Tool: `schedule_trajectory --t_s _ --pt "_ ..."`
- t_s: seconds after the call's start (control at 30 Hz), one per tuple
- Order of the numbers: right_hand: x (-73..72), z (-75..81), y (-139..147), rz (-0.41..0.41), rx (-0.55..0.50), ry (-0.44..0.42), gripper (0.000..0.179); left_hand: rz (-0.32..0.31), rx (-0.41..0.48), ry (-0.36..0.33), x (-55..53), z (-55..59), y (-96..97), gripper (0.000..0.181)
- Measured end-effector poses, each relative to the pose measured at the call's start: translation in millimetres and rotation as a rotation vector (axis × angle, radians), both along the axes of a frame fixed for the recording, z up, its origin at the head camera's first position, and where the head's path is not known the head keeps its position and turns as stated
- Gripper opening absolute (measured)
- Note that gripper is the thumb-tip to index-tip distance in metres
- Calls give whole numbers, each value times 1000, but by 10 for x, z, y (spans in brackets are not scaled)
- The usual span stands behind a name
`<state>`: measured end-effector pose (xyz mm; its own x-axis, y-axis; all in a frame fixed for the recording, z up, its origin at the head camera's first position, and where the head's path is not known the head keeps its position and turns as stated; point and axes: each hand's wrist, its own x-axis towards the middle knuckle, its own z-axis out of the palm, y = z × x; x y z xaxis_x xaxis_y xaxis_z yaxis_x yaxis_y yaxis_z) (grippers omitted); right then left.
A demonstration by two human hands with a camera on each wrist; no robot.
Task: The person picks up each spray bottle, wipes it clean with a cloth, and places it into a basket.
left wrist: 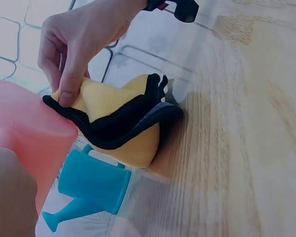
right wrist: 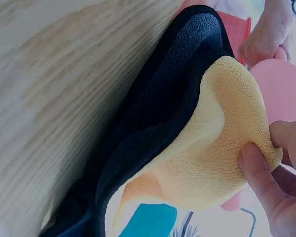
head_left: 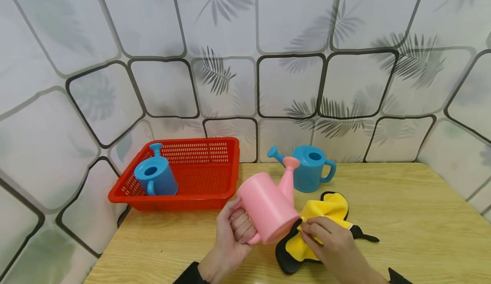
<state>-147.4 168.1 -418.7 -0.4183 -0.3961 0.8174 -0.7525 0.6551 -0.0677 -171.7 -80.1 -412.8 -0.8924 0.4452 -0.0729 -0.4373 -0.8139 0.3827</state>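
Here's the left grip (head_left: 238,228), fingers curled firmly round the handle of the pink watering can (head_left: 264,207), which leans just to the right of that hand, spout (head_left: 287,184) up and away, base tipped toward the other side. And over there the right grip (head_left: 337,243) pinches a fold of the yellow cloth (head_left: 330,207) between thumb and fingers, bringing its black edging right up to the can's base, seemingly touching it. The rest of the cloth spreads loosely beyond and below that pinch, down toward the surface (head_left: 406,215). Now, the danger: all the can's support comes from one side, so a hard push from the right grip at the base could twist the handle inside the left fingers and swing the spout round. And look what's beyond the two hands: a blue watering can (head_left: 308,175), upright, just past that spout in the head view, and a careless swing forward might knock it. The pinch looks small, too; if the slack cloth drags or snags, the fold could pull out and leave bare fingertips skidding on smooth plastic. Off to the far left of the left grip, the red basket (head_left: 215,202) carries another blue can (head_left: 159,177), well clear of trouble unless that arm swings wide.
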Motion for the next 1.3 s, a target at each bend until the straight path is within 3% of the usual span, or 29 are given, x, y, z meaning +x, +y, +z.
schedule_trajectory --t_s 0.37,0.77,0.93,1.3 --pt "17 -10 25 -35 27 -33 53 18 -28 -32 29 -7 17 51" --pt "9 -108 -29 54 24 12 45 20 -17 -40 46 -38 31 51" --pt "25 -130 -104 89 34 -10 46 25 -22 -48 49 -30 36 51" --pt "135 -170 -383 198 85 -28 42 -9 -55 18 16 -22 73 53"
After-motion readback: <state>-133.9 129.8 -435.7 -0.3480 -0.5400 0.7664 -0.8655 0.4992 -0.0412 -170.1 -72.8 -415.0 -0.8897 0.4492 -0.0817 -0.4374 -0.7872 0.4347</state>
